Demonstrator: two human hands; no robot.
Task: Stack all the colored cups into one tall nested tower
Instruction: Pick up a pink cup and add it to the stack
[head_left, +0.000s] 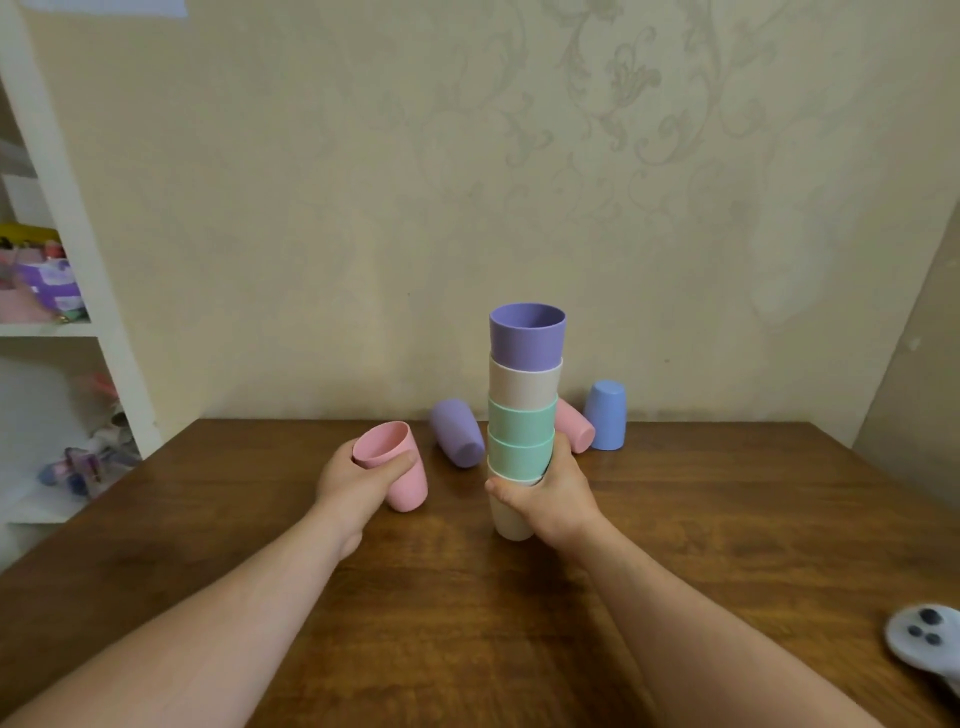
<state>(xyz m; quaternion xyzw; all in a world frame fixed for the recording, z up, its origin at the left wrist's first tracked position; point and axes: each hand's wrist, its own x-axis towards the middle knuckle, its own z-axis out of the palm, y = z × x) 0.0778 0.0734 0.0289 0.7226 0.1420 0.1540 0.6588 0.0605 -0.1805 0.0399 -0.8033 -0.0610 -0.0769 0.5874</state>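
left hand (358, 480) gripping pink cup (393, 464), right hand (553, 496) gripping tower (523, 410)

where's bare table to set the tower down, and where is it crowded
Free: the wide front of the table between the two forearms, and the right side between the tower and the controller. Crowded: the back edge behind the tower, where the purple cup, pink cup and blue cup sit close together.
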